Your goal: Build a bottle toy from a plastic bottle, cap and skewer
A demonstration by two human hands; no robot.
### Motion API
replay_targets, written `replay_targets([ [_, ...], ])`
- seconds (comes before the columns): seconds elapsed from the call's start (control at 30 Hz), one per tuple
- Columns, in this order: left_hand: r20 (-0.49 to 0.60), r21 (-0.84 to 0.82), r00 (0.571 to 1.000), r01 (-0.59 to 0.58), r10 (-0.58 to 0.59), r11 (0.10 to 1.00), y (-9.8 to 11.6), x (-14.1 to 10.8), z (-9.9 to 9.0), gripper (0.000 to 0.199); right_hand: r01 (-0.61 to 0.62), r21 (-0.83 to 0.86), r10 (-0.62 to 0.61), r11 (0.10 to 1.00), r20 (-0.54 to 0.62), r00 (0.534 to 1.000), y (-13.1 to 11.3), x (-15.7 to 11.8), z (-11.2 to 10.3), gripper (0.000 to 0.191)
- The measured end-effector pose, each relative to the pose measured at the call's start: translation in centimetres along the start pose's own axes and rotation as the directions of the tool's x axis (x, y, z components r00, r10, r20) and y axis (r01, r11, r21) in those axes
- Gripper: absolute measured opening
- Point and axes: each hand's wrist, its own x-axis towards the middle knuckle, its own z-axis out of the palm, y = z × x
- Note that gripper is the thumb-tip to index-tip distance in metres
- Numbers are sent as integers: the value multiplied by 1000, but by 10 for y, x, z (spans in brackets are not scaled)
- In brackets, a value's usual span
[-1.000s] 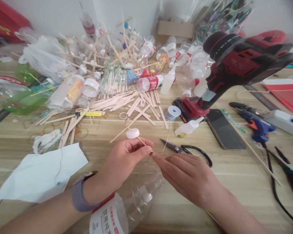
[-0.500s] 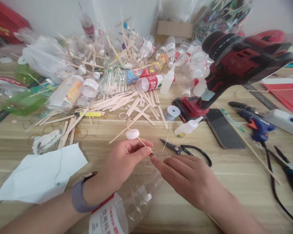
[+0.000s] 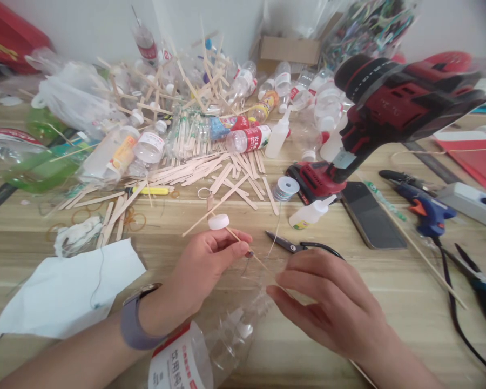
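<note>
— In the head view, what does the left hand (image 3: pixel 210 262) do?
— It pinches a thin stick (image 3: pixel 260 261) between thumb and forefinger. The stick points to four o'clock, its free end near the other hand.
— And what is on the stick?
— A small dark winding (image 3: pixel 250 253), just beside the fingertips. At twelve o'clock from this hand is a white cap (image 3: pixel 218 221), in line with the stick; whether the stick goes through it, I cannot tell.
— How is the right hand (image 3: pixel 328 300)?
— Its fingers are loosely bent, and the thumb tip is apart from the forefinger. Whether it touches the thread, I cannot tell.
— Which things are around?
— From the right hand, scissors (image 3: pixel 284 242) lie at eleven o'clock and a glue bottle (image 3: pixel 311 214) at twelve. From the left hand, a spool (image 3: pixel 285 189) is at two, a large bottle (image 3: pixel 182 359) at six, and white paper (image 3: pixel 68 286) at nine.
</note>
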Motion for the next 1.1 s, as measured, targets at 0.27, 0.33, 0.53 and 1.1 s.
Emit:
replay_targets([
  [0.27, 31, 4, 999, 17, -17, 1000, 2, -2, 0, 19, -244, 273, 253, 931, 3, 968, 2, 5, -6, 11],
  [0.33, 39, 8, 999, 20, -20, 1000, 2, -2, 0, 18, -285, 310, 295, 907, 14, 955, 4, 4, -4, 20],
  [0.53, 50, 24, 998, 25, -26, 999, 2, -2, 0, 15, -482, 330, 499, 812, 36, 866, 3, 4, -2, 44],
  [1.1, 114, 77, 993, -5, -4, 997, 2, -5, 0, 17, -759, 620, 643, 201, 501, 579, 0, 11, 14, 22],
])
